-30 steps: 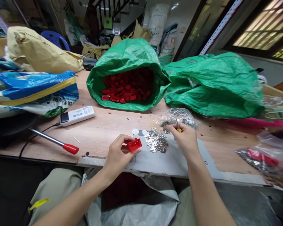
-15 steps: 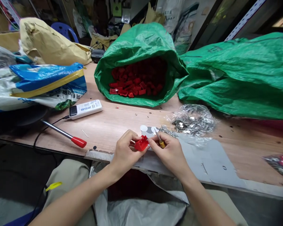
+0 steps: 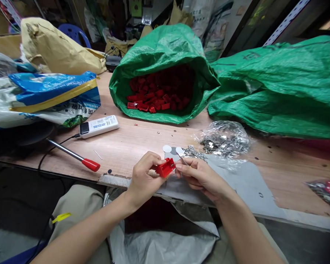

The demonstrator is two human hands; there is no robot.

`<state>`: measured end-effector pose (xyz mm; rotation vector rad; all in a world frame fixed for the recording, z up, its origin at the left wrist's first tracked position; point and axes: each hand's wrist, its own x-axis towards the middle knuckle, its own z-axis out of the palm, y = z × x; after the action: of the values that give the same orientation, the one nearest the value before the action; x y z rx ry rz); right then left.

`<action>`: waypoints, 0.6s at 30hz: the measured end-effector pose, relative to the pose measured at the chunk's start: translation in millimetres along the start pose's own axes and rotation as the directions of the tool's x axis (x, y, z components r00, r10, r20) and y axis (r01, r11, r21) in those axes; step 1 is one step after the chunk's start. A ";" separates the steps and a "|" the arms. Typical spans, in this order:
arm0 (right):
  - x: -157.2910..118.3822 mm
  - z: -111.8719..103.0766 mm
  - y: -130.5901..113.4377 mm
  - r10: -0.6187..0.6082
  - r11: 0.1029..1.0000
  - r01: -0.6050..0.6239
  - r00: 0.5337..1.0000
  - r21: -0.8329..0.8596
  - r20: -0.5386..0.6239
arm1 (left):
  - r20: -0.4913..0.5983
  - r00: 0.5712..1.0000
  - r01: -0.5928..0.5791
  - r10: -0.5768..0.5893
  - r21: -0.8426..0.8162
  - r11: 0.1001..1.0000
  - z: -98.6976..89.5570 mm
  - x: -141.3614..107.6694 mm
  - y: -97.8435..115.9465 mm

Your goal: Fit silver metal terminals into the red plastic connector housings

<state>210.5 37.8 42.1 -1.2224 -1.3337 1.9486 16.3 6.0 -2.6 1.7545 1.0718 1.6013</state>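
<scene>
Between thumb and fingers, my left hand grips a small red plastic housing, its open side facing up and to the right. A bit of metal shows inside it. Just right of the housing, my right hand is closed around a thin screwdriver; its metal shaft points up and left, and the fingers hide its handle. Beyond the hands lie small metal pieces in a loose pile, with a clear plastic bag of more such pieces behind them.
A green sack full of red housings lies open at the back. Another green sack is on the right. On the left are a white power bank and a red-tipped lever. A grey bag hangs open below the table edge.
My right hand has turned over and shifted slightly right; the yellow screwdriver handle is now covered by the fingers. The red housing has tilted a little in my left hand.
</scene>
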 end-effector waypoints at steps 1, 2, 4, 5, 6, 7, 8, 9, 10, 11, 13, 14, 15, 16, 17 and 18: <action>0.2 0.5 1.0 -0.028 0.999 0.027 0.999 -0.021 -0.022 | 0.005 1.000 0.013 -0.013 -0.006 1.000 -0.1 0.4 0.7; 0.6 1.5 2.3 -0.057 0.997 0.055 0.997 -0.050 -0.050 | 0.010 1.000 0.020 -0.020 -0.012 1.000 0.0 0.7 1.4; 1.8 4.4 5.5 -0.127 0.985 0.113 0.986 -0.127 -0.107 | 0.021 1.000 0.008 -0.008 -0.007 1.000 0.2 0.6 2.6; 2.3 6.0 6.9 -0.160 0.976 0.137 0.979 -0.171 -0.128 | 0.028 1.000 -0.004 0.004 0.004 1.000 0.3 0.2 3.0; 2.7 7.3 8.1 -0.186 0.965 0.154 0.972 -0.211 -0.141 | 0.036 0.999 -0.015 0.015 0.018 1.000 0.4 -0.4 3.4; 2.9 8.3 8.9 -0.204 0.957 0.166 0.968 -0.237 -0.147 | 0.044 0.999 -0.025 0.024 0.032 0.999 0.4 -1.0 3.7; 2.9 8.7 9.3 -0.212 0.954 0.171 0.966 -0.247 -0.147 | 0.051 0.998 -0.033 0.031 0.044 0.998 0.3 -1.7 4.0; 2.8 8.4 9.3 -0.207 0.957 0.169 0.968 -0.238 -0.145 | 0.054 0.998 -0.036 0.033 0.051 0.998 0.2 -2.3 4.3; 2.6 7.3 8.9 -0.188 0.964 0.157 0.973 -0.213 -0.137 | 0.053 0.998 -0.032 0.030 0.051 0.998 0.1 -2.7 4.7; 2.2 5.5 8.2 -0.160 0.975 0.138 0.980 -0.176 -0.119 | 0.050 0.998 -0.026 0.024 0.045 0.999 0.0 -3.0 5.1; 1.1 0.8 6.2 -0.094 0.991 0.087 0.994 -0.103 -0.058 | 0.040 0.999 -0.002 0.001 0.023 1.000 -0.1 -2.7 5.9; 0.5 -1.6 5.2 -0.066 0.995 0.064 0.998 -0.076 -0.022 | 0.035 0.999 0.011 -0.011 0.010 1.000 0.0 -2.3 6.2; -0.1 -3.4 4.3 -0.050 0.997 0.050 0.999 -0.058 0.004 | 0.030 0.999 0.020 -0.020 -0.002 1.000 0.1 -1.8 6.4; -0.5 -4.5 3.7 -0.044 0.998 0.045 0.999 -0.049 0.016 | 0.028 0.999 0.022 -0.022 -0.008 1.000 0.2 -1.2 6.5; -0.8 -4.6 3.4 -0.044 0.998 0.045 0.999 -0.049 0.014 | 0.025 1.000 0.019 -0.019 -0.008 1.000 0.2 -0.6 6.4; -0.8 -3.8 3.4 -0.049 0.997 0.049 0.999 -0.054 0.002 | 0.022 1.000 0.008 -0.008 -0.005 1.000 0.1 -0.2 6.3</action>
<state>214.6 37.6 38.8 -1.2026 -1.4118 1.8904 17.7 2.4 2.4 1.7585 1.0619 1.5754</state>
